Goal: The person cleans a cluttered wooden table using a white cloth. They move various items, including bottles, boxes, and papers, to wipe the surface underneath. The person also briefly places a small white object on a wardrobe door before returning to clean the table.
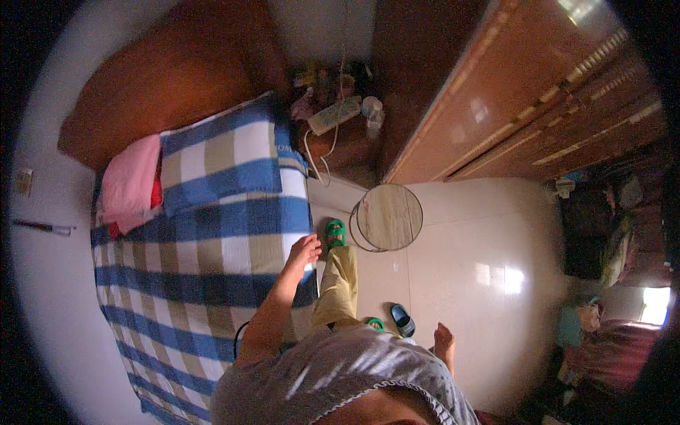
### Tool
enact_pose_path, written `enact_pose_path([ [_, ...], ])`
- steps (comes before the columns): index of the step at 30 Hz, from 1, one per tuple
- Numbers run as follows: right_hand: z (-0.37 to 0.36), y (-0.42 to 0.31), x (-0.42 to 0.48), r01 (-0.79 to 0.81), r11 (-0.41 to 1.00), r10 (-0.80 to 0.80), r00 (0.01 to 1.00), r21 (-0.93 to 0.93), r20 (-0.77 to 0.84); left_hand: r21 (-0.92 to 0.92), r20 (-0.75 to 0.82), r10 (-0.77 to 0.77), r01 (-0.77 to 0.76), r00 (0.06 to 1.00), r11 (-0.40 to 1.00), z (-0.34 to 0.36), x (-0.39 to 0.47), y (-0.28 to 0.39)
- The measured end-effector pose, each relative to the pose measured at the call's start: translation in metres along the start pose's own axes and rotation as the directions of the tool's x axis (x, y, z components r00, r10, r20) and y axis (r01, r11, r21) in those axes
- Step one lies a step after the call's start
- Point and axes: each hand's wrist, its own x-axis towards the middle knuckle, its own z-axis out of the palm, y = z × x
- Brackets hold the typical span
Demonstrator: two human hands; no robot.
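My left hand [305, 251] is held out in front of my body near the edge of the bed [223, 287], its fingers bent and slightly apart with nothing in them. Lower on the right, my right hand [444, 338] hangs beside my body above the tiled floor [467, 234]. Its fingers look curled, and I see no object in it. A blue, white and beige checked sheet covers the bed. On it lie a matching pillow [218, 154] and a folded pink cloth [130, 180]. Green slippers [335, 234] are on my feet, one stepped well ahead.
A round wood-topped stool or small table [389, 217] stands ahead on the right. One dark blue slide sandal [402, 320] lies on the floor. A power strip [334, 114] with white cable sits on the cluttered nightstand [348, 146]. A wooden wardrobe [478, 122] rises at the right.
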Motion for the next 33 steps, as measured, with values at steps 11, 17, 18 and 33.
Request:
enact_pose_path([
  [11, 0.084, -0.138, 0.032, -0.265, 0.960, 0.273, 0.957, -0.091, 0.096, 0.968, 0.112, 0.595, -0.221, 0.796, 0.114, -0.008, 0.359, 0.201],
  [17, 0.102, -0.223, 0.079, -0.360, 0.888, 0.415, 0.896, -0.286, 0.160, 0.858, 0.306, 0.793, -0.514, 0.527, 0.011, 0.024, 0.423, 0.255],
  [18, 0.105, -0.231, 0.086, -0.372, 0.876, 0.434, 0.885, -0.305, 0.167, 0.849, 0.312, 0.763, -0.526, 0.567, 0.044, 0.028, 0.430, 0.261],
  [33, 0.109, -0.229, 0.145, -0.351, 0.923, 0.382, 0.885, -0.159, 0.267, 0.919, 0.156, 0.764, -0.376, 0.626, 0.120, 0.066, 0.354, 0.269],
])
